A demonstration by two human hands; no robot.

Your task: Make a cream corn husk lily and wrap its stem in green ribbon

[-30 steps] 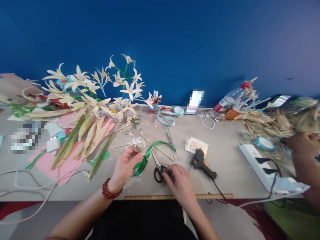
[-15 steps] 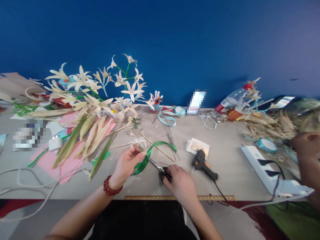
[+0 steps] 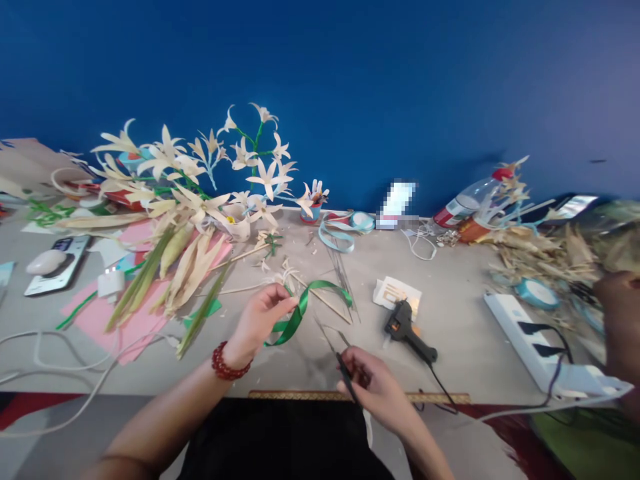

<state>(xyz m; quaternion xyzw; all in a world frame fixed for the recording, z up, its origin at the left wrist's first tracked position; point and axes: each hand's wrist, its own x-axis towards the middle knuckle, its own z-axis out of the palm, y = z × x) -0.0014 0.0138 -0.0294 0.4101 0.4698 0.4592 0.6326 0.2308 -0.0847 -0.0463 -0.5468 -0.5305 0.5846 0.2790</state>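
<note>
Pinched in the fingers of my left hand (image 3: 267,313) is a green ribbon (image 3: 293,325), which curls to the right and down toward the table. My right hand (image 3: 373,383) grips black-handled scissors (image 3: 344,368). Their blades point up and left, parted, a short way from the ribbon and not touching it. Behind my left hand lies a small pale flower (image 3: 287,275), partly hidden by the fingers. Thin sticks (image 3: 325,303) and wires (image 3: 341,277) lie on the table beyond the ribbon.
A black glue gun (image 3: 407,333) rests right of my hands, near a white power strip (image 3: 520,343). Corn husks (image 3: 195,273) and pale husk flowers (image 3: 200,207) crowd the left. A wooden ruler (image 3: 300,395) lies along the front edge. Another person's arm (image 3: 620,327) is at far right.
My right hand has drawn the scissors back toward me and turned, and the blades have opened. My left hand has shifted slightly, still pinching the ribbon.
</note>
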